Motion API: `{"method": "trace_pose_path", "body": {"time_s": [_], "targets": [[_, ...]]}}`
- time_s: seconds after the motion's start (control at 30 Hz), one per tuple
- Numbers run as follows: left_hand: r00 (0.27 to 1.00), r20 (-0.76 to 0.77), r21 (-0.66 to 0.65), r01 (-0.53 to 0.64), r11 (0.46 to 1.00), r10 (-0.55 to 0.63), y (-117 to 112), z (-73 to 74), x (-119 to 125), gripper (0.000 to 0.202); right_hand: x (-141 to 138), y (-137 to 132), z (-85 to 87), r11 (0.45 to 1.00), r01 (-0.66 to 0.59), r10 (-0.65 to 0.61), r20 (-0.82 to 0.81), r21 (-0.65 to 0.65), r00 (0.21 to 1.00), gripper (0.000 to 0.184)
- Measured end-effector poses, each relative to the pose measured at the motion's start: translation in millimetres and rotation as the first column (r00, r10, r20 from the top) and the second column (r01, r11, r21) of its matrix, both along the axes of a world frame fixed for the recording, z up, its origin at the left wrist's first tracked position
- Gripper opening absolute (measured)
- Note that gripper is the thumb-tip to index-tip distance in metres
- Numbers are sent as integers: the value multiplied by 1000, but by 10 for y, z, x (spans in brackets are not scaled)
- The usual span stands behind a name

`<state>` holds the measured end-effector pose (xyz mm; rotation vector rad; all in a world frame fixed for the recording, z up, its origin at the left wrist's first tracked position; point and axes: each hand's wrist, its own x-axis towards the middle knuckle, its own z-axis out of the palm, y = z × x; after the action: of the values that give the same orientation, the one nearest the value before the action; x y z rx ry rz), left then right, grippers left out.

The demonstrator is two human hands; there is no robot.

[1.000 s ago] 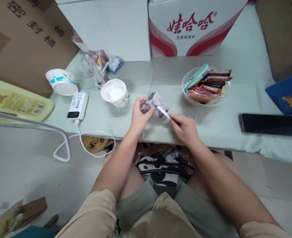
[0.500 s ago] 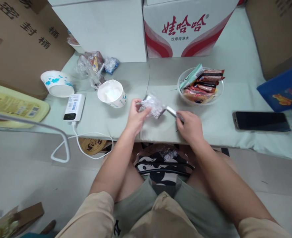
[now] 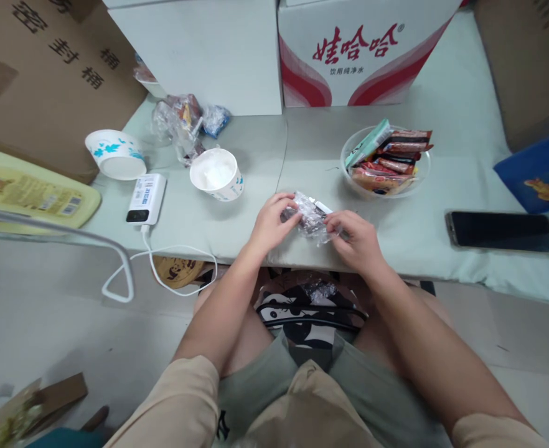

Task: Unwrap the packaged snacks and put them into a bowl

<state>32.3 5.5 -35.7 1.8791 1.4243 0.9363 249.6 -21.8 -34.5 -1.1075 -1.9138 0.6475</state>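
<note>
My left hand (image 3: 274, 221) is closed on a small bundle in crinkled clear plastic wrap (image 3: 309, 214), thumb in front and fingers behind. Something dark shows through the plastic, too blurred to name. From the other side my right hand (image 3: 355, 236) pinches the edge of the wrap between thumb and fingers. A slim white-and-silver stick-like tool (image 3: 321, 206) shows just behind the wrap, by my right fingertips; whether the hand still grips it is hidden. A white paper cup (image 3: 216, 174) stands left of my hands, and a clear plastic bowl (image 3: 344, 177) of wrapped snacks sits behind my right hand.
A white power bank (image 3: 146, 199) with a looping cable, a tipped paper cup (image 3: 116, 154) and plastic-wrapped items (image 3: 178, 121) lie on the left. A phone (image 3: 501, 230) and blue box (image 3: 538, 171) are at right. Cartons (image 3: 358, 56) line the back.
My right hand has moved in to the bundle and now pinches the wrap, where before it held the slim tool out beside it. The bundle has shifted slightly right and nearer to me.
</note>
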Motion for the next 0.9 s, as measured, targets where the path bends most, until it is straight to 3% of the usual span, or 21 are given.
{"method": "trace_pose_path", "body": {"time_s": [0.07, 0.13, 0.23, 0.3, 0.37, 0.43, 0.53, 0.67, 0.77, 0.9], "targets": [[992, 102, -44, -71, 996, 76, 18, 4, -4, 11, 36, 4, -3, 1000, 19, -19, -6, -13, 1000, 13], [931, 299, -133, -176, 975, 209, 51, 1, -27, 16, 84, 9, -5, 998, 63, -63, -2, -22, 998, 13], [682, 574, -351, -296, 888, 454, 118, 6, -96, 21, 170, -3, 11, 990, 137, -137, 14, -27, 991, 12], [527, 654, -455, -301, 838, 543, 157, 22, -146, 26, 220, -31, 41, 988, 145, -144, 32, -48, 989, 16], [457, 684, -490, -289, 823, 568, 181, 38, -181, 29, 253, -69, 80, 991, 92, -89, 38, -95, 995, 23], [473, 690, -477, -272, 836, 547, 188, 41, -197, 29, 259, -103, 114, 988, 49, -42, 50, -144, 998, 27], [617, 619, -370, -316, 873, 486, 168, 20, -210, 27, 205, -138, 132, 978, 121, -88, 186, -171, 979, 24], [796, 313, -193, -480, 856, 517, 76, 0, -223, 21, 51, -177, 105, 987, 163, -147, 373, -10, 916, 30], [898, 158, -269, -362, 893, 412, -20, 27, -182, 34, -59, -207, 84, 985, 110, -155, 428, 130, 891, 38], [934, 299, -307, -98, 947, 194, -81, 69, -78, 21, -121, -201, 76, 993, 93, -112, 424, 66, 899, 13]]}}
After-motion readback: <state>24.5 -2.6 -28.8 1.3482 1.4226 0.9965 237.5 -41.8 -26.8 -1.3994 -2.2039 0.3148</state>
